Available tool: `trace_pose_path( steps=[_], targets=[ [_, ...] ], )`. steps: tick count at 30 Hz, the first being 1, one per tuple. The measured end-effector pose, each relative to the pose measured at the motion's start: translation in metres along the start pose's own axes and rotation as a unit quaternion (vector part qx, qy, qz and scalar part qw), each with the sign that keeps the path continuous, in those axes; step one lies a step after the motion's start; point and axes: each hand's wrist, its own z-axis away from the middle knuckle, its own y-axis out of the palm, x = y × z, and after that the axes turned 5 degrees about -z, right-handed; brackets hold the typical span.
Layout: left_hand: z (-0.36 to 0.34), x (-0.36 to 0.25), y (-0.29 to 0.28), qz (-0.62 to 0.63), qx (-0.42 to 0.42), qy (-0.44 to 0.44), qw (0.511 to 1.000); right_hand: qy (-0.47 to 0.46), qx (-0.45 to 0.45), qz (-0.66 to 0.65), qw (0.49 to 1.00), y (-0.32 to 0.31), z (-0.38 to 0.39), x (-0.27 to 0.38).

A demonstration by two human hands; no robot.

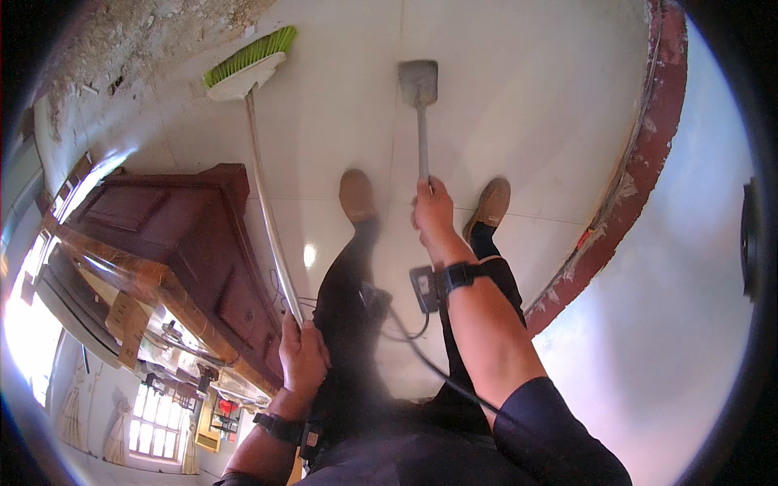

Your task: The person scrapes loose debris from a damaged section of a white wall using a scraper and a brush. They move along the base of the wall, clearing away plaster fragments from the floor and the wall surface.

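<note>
My left hand (pixel 303 356) grips the pale metal handle of a broom (pixel 267 190), whose white head with green bristles (pixel 250 55) is at the upper left, beside scattered debris (pixel 121 44). In my right hand (pixel 433 212) is the handle of a small grey shovel (pixel 419 81), its square blade over the white tiled floor, pointing away from me. My two feet in brown shoes (pixel 356 194) stand apart on the tiles. A strap with a box and cable (pixel 458 277) is on my right wrist.
A dark red wooden cabinet (pixel 188 251) with cluttered top stands close on my left, a window (pixel 154 421) beyond it. A white wall (pixel 673 324) with a dark red skirting band (pixel 616 227) curves along my right.
</note>
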Motion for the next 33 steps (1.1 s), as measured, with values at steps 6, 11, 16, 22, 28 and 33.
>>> trace_pose_path(
  steps=[6, 11, 16, 22, 28, 33],
  targets=[
    [0.0, 0.004, 0.005, 0.003, 0.003, -0.01, 1.0, -0.023, 0.007, 0.033, 0.999, -0.011, 0.018, -0.038],
    [-0.002, 0.015, -0.005, 0.012, -0.011, -0.003, 1.0, 0.062, 0.017, -0.038, 0.997, -0.001, 0.025, -0.018],
    [-0.002, 0.011, -0.001, -0.025, -0.002, 0.015, 1.0, -0.039, 0.008, 0.03, 0.999, -0.009, 0.018, -0.035],
    [0.001, 0.007, -0.006, -0.03, -0.009, 0.009, 0.999, -0.128, 0.002, 0.074, 0.989, -0.006, 0.002, -0.03],
    [-0.002, 0.012, 0.003, -0.006, 0.012, 0.016, 1.0, -0.144, -0.011, 0.015, 0.989, -0.022, -0.035, -0.03],
    [-0.003, 0.014, 0.007, -0.015, 0.021, 0.023, 0.999, -0.203, 0.02, -0.052, 0.978, -0.035, -0.12, 0.043]
  ],
)
